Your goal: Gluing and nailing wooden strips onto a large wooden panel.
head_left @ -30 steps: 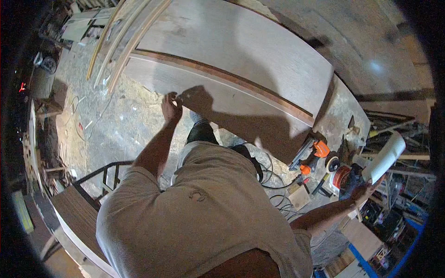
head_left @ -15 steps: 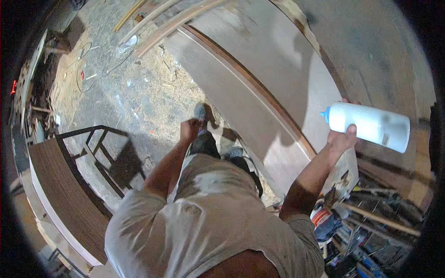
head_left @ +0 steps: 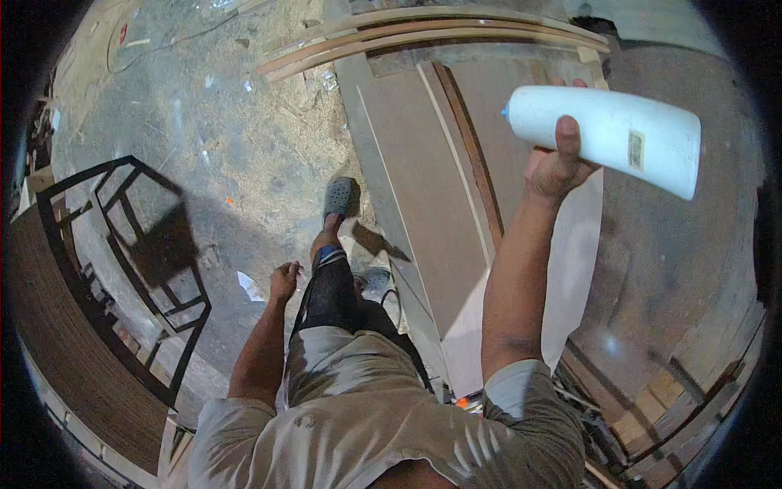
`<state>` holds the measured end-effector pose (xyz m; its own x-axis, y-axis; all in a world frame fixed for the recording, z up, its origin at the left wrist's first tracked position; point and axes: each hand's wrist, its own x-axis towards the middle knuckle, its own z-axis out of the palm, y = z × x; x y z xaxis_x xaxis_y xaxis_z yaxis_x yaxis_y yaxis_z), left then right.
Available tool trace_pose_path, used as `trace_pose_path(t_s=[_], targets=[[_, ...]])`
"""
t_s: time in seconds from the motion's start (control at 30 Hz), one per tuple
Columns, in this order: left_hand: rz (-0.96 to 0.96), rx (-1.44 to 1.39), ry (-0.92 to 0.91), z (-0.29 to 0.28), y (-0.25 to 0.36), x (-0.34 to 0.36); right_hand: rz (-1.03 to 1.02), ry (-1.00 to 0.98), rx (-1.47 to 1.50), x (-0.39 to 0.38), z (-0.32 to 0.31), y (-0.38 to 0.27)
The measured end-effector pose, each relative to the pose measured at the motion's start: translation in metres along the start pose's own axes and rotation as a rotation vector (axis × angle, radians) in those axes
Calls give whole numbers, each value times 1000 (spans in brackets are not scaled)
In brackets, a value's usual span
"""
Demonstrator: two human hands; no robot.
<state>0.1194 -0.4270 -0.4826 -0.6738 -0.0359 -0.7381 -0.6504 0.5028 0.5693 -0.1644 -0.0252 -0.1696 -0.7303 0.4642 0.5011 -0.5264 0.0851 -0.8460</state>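
My right hand [head_left: 562, 163] is closed around a large white squeeze bottle [head_left: 599, 122], held out in front of me to the right. The bottle lies nearly sideways, its small blue tip at the left and a pale label on its side. Below it is a flat wooden panel [head_left: 456, 244], with a dark brown wooden strip [head_left: 468, 143] and a paler strip running along it. My left hand [head_left: 285, 281] hangs low beside my leg, fingers curled in, with no object visible in it.
Long wooden strips [head_left: 440, 24] lie across the panel's far end. To the left stands a dark angular frame [head_left: 134, 220] beside a brown ribbed panel [head_left: 73, 350]. Sawdust and scraps are strewn on the floor [head_left: 277, 138]. A broad brown board [head_left: 668, 244] is at the right.
My view has turned and moved along the panel, bringing its far end closer. The bottle stays in my right hand, now reached farther forward. My left arm hangs lower at my side.
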Motion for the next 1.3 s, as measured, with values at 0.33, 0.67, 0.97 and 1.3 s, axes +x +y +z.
trace_pose_path(t_s=[0.33,0.67,0.97,1.3], targets=[[-90,-267,-63,-9,42,47,79,24,-286,19,46,106],[-139,-276,-89,0,28,54,-22,36,-339,17,52,130],[-105,-299,-48,1,31,52,124,-19,-254,19,60,121],[-102,-315,-55,8,38,55,-18,44,-254,16,48,130]])
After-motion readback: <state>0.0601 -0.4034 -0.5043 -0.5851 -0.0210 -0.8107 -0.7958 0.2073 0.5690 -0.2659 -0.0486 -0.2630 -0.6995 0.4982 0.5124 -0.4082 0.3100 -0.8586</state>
